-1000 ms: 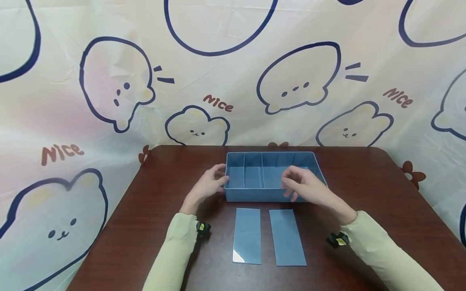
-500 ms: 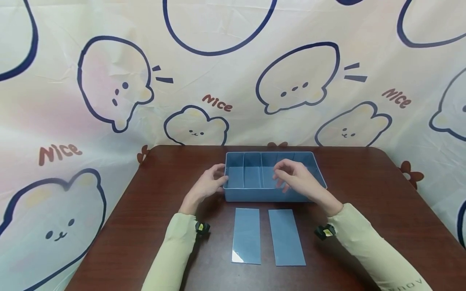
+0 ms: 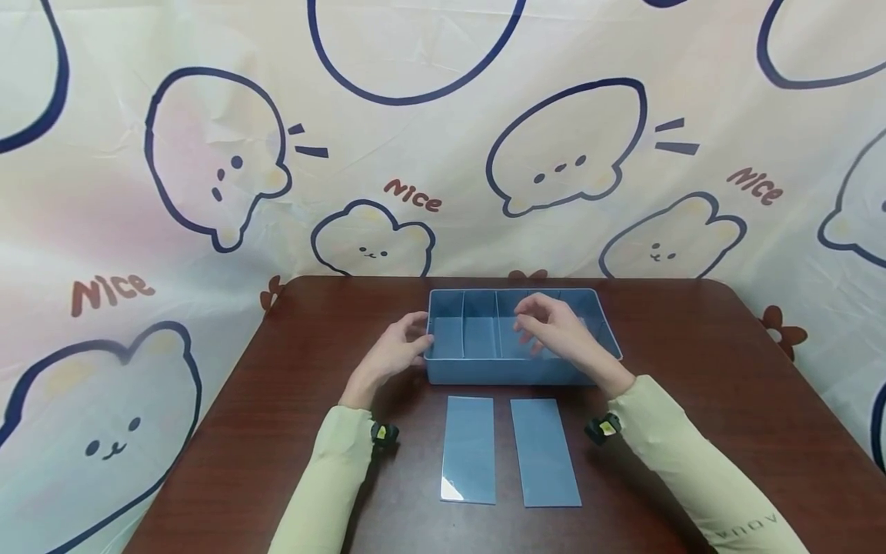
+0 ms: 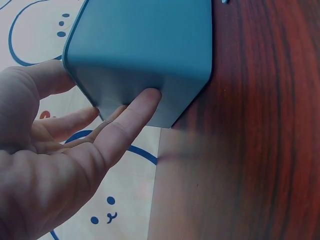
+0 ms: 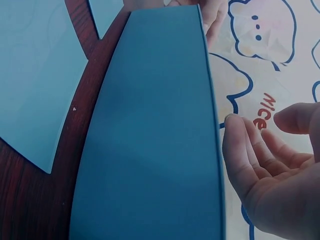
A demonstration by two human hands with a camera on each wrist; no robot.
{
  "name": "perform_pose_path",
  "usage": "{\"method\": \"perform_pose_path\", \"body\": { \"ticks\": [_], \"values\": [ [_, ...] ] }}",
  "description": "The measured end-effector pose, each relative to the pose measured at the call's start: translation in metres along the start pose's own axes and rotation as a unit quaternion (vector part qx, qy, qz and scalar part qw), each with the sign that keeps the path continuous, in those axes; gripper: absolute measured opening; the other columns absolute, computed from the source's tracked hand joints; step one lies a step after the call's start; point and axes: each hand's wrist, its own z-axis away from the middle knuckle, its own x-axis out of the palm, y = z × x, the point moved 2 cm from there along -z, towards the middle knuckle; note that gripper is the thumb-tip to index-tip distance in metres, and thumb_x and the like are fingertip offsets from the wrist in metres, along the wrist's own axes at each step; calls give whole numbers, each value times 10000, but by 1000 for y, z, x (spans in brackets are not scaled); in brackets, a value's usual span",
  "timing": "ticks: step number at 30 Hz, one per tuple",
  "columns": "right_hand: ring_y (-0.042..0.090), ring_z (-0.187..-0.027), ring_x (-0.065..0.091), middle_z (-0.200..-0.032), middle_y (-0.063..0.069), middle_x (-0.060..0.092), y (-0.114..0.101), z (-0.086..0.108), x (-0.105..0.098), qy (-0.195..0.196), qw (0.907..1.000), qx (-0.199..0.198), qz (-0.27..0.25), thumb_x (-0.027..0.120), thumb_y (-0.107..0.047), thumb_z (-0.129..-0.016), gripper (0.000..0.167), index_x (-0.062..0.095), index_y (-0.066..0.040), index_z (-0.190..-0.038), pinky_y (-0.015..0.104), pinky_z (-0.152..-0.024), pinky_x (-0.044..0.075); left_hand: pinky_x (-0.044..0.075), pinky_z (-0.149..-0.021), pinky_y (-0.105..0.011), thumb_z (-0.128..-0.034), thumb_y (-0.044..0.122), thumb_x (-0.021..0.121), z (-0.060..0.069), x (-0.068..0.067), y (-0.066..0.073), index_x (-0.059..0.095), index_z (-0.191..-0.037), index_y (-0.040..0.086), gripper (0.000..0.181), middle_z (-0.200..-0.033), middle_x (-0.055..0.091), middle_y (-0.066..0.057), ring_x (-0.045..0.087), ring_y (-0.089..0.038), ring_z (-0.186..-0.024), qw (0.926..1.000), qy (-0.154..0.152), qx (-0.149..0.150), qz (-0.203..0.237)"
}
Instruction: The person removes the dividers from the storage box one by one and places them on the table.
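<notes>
A shallow blue plastic compartment box [image 3: 512, 372] stands on the table, with upright dividers [image 3: 497, 327] across its left part. My left hand [image 3: 393, 354] holds its left end. In the left wrist view, the thumb goes behind the rim and fingers [image 4: 131, 119] lie against the outer end wall [image 4: 117, 82]. Over the right part of the box hovers my right hand [image 3: 557, 329], fingers loosely bent, nothing between them. The right wrist view shows this hand apart from the long side wall [image 5: 150, 125]. Two flat blue rectangular plates [image 3: 471, 450] [image 3: 547, 454] lie in front of the box.
The dark brown wooden table [image 3: 228, 462] carries the box and plates. A printed cartoon sheet [image 3: 457, 138] hangs behind and at both sides. Each wrist wears a small black camera [image 3: 384, 434].
My right hand has shifted left and slightly farther away above the box, its fingers still loosely bent. The left hand, box and plates stay in place.
</notes>
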Motion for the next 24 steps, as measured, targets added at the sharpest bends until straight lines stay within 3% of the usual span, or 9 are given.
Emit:
{"method": "perform_pose_path", "body": {
  "ticks": [9, 16, 24],
  "values": [
    [334, -826, 698, -1087, 288, 647, 13, -17, 7, -302, 9995, -1, 2, 588, -228, -978, 334, 530, -24, -1236, 346, -618, 606, 573, -911, -436, -979, 237, 596, 0, -1, 1, 362, -1500, 188, 573, -1405, 515, -135, 619, -302, -1162, 10000, -30, -25, 38],
    [304, -816, 701, -1075, 273, 653, 12, -23, 11, -330, 9991, 251, 123, 598, -264, -970, 427, 497, -4, -1292, 351, -644, 608, 576, -905, -430, -976, 247, 596, 0, -1, 1, 381, -1486, 211, 555, -1388, 526, -117, 621, -290, -1151, 10000, 33, -66, 1],
    [274, -821, 691, -1095, 268, 649, 11, -29, 18, -333, 9977, 574, 151, 591, -230, -972, 404, 483, -23, -1301, 353, -658, 609, 575, -906, -436, -979, 248, 595, -2, 0, -1, 374, -1491, 202, 559, -1395, 521, -129, 618, -293, -1157, 10000, 5, -41, 4]
  ]
}}
